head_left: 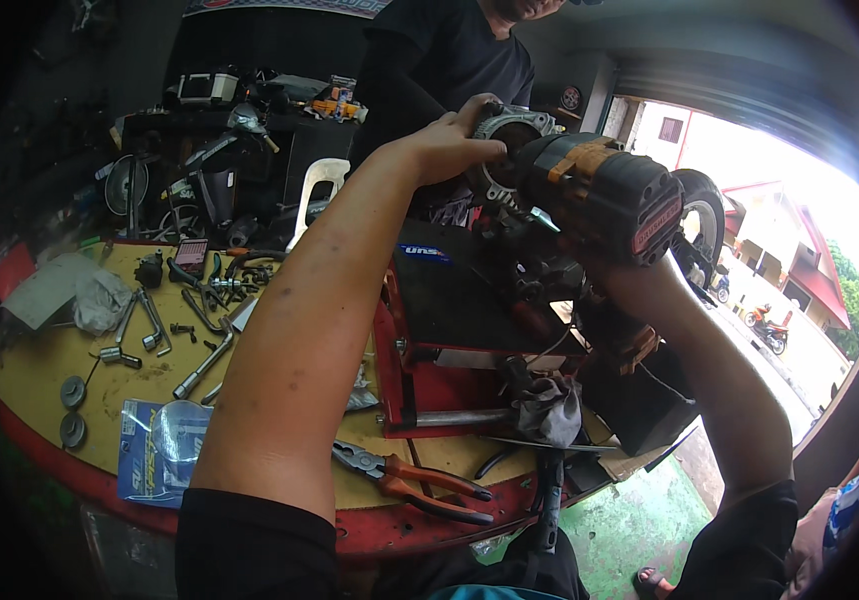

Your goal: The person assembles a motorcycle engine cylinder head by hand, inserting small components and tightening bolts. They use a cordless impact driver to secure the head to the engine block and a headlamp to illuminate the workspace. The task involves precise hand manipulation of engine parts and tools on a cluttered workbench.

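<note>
My left hand grips a round grey metal engine part with a ribbed rim, lifted above the bench. Its thumb lies along the top and the other fingers are partly hidden behind. In my right hand is a black cordless impact wrench with a worn orange band. The fingers wrap its grip, mostly hidden below the body. The tool's nose points into the metal part; whether it touches is hidden. Under both lies a red metal stand with a black top.
Orange-handled pliers lie at the bench's near edge. Several wrenches and sockets spread over its left side, near a blue package. A grey rag hangs by the stand. Another person stands across from me, before a white chair.
</note>
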### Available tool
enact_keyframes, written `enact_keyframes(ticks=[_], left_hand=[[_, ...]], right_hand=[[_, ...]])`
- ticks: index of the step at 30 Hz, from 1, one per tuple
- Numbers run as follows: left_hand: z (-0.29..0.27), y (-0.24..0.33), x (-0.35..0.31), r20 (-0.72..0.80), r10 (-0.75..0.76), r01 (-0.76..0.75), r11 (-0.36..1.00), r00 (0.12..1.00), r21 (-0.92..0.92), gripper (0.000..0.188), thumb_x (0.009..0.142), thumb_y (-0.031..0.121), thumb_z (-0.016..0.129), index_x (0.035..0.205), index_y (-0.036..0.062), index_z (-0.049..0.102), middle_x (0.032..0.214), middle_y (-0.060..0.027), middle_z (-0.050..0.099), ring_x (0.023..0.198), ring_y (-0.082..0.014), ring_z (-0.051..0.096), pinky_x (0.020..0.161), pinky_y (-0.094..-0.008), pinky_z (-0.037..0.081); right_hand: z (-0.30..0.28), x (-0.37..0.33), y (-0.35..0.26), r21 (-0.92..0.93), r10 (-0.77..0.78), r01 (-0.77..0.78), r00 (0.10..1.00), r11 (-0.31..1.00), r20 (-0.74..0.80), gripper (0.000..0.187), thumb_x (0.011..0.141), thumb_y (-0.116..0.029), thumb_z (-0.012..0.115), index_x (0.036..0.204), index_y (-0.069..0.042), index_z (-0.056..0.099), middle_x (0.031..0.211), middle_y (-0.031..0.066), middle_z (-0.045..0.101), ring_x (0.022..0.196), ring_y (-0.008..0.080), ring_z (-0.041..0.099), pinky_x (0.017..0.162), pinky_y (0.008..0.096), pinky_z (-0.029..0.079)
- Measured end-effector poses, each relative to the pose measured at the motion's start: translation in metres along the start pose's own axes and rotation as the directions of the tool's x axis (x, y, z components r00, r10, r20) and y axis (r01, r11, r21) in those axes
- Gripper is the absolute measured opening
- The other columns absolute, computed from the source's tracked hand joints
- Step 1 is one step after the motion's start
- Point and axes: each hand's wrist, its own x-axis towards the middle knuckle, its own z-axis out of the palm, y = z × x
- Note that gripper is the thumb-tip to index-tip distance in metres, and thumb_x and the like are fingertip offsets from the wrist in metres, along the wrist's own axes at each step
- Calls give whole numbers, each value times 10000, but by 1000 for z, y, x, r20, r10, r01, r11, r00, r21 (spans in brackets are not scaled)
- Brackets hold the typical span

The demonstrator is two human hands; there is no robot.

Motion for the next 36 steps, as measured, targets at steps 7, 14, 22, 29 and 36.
enact_keyframes(ticks=[7,14,22,29,36], left_hand=[[4,3,1,-44,-23,25,998,999,52,939,944,567,661,1707,251,214,1595,-324,454,1526,-466,436,1241,-493,376],[5,12,-6,-50,-31,34,998,998,47,862,980,480,675,1688,232,251,1584,-314,471,1516,-444,456,1224,-472,390],[2,8,-7,-62,-14,15,1000,998,17,857,975,464,688,1684,230,268,1574,-302,486,1501,-434,477,1216,-464,396],[3,20,-12,-52,-32,31,999,998,-20,793,1001,381,698,1662,230,287,1586,-265,507,1505,-411,475,1216,-446,385],[5,33,-15,-30,-52,51,998,998,-41,791,994,387,723,1642,203,308,1570,-250,517,1495,-402,480,1212,-457,386]], right_hand=[[-2,1,5,-171,-115,118,993,978,25,363,965,-213,733,1307,-95,714,1267,176,727,1184,376,700,1022,467,560],[-2,-2,15,-163,89,-79,994,983,59,419,996,-213,773,1391,-97,690,1294,122,737,1196,263,711,1039,407,555],[-2,-1,1,-23,-14,13,1000,1000,-24,353,935,-205,746,1268,-91,714,1223,162,744,1147,365,714,987,453,571],[7,-18,49,-244,-99,86,994,966,-42,486,798,-254,868,1226,-78,722,1166,170,758,1140,363,717,971,445,566],[12,-21,31,22,97,-96,991,995,-95,385,747,-237,867,1068,-54,757,941,172,778,904,362,767,809,447,593]])
